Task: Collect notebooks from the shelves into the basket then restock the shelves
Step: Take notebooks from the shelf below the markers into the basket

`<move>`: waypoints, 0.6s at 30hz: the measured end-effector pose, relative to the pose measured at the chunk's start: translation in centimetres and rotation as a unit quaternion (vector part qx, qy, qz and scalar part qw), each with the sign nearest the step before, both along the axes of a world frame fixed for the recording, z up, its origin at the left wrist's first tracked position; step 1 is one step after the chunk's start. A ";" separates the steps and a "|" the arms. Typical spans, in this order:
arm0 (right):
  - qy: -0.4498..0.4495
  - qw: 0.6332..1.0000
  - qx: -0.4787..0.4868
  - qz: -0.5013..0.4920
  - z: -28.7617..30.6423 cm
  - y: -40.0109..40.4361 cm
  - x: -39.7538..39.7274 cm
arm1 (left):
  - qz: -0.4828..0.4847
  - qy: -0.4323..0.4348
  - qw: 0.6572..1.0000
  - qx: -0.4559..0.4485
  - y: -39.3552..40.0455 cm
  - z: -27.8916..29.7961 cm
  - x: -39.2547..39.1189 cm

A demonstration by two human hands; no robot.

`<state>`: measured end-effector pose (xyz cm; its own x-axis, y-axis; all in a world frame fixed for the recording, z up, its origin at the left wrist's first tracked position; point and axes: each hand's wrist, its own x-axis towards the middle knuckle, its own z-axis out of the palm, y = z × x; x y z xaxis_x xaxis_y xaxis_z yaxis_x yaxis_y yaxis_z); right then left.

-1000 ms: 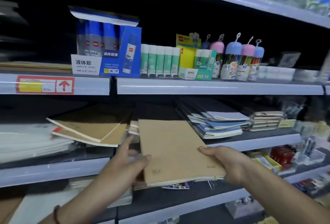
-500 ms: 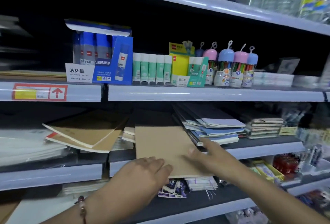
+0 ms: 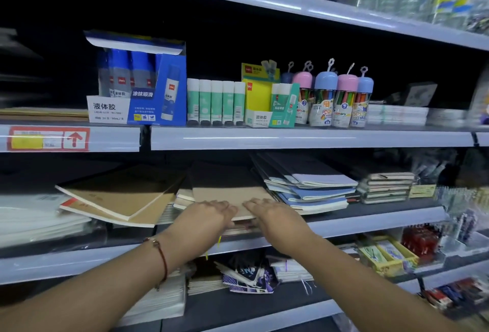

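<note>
Kraft notebook (image 3: 227, 195), middle shelf (image 3: 370, 222), centre stack.
Left hand (image 3: 205, 216) and right hand (image 3: 270, 216), fingers flat and straight, press its near edge; blue notebooks (image 3: 312, 191) lie just right.

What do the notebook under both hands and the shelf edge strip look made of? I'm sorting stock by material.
The brown notebook: apparently kraft paper or card, judging by its matte, unprinted tan cover and pale page edges. The shelf edge strip: probably glossy plastic or coated metal, since it shows a bright light streak; which one is unclear.
</note>
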<state>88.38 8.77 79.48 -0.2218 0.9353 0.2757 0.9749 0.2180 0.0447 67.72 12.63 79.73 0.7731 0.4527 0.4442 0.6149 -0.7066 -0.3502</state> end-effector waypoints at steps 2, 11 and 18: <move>0.015 0.999 -0.035 -0.008 0.2 1.1 -0.1 | 0.006 -0.012 0.999 -0.038 0.9 -0.1 0.5; 0.095 0.993 -0.064 -0.024 -0.2 2.1 -0.1 | 0.089 -0.016 0.991 -0.097 1.2 -1.3 0.8; 0.118 0.979 0.060 0.157 -3.8 -4.1 -6.6 | 0.127 -0.085 0.980 -0.127 -5.6 -7.0 -9.0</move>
